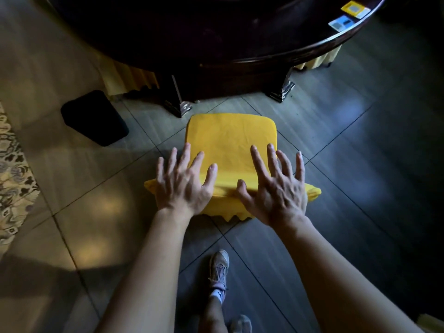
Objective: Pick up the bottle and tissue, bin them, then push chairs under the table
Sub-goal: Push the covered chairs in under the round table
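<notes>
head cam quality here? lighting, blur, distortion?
Head view: dim and uneven, warm light patches on the floor at left, right side in deep shadow; the table is nearly black; the yellow chair is the brightest thing; wide-angle bending curves the edges; left hand and right hand slightly soft.

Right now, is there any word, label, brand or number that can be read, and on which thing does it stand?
Yellow card on the round table: print too blurred to read.
Blue-and-white card beside it: too blurred to read.
Yellow chair cover, shoe: no text shows.

head cam, looks steeply down, close over chair [231, 145]
</notes>
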Demonstrator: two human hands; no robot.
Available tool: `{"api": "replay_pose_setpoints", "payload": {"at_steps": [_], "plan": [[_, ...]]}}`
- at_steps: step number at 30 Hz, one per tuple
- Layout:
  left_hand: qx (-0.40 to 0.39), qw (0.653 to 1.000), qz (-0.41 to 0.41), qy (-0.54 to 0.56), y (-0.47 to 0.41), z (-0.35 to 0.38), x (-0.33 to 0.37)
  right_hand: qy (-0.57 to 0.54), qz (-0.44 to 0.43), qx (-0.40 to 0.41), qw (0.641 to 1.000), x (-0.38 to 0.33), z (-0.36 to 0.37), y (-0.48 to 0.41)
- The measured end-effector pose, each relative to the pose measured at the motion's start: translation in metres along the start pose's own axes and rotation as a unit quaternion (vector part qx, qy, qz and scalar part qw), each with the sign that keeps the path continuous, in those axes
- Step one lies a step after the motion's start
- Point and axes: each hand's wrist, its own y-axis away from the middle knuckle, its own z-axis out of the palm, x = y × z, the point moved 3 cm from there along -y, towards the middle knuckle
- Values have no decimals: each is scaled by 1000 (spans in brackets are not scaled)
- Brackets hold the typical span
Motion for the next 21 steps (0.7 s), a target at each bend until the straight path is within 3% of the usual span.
{"api": "replay_pose_setpoints", "payload": {"at_steps": [21], "plan": [[1,1000,-6,-18,-184,9,19,1,-2,-30,1000,20,-7,-192]]}}
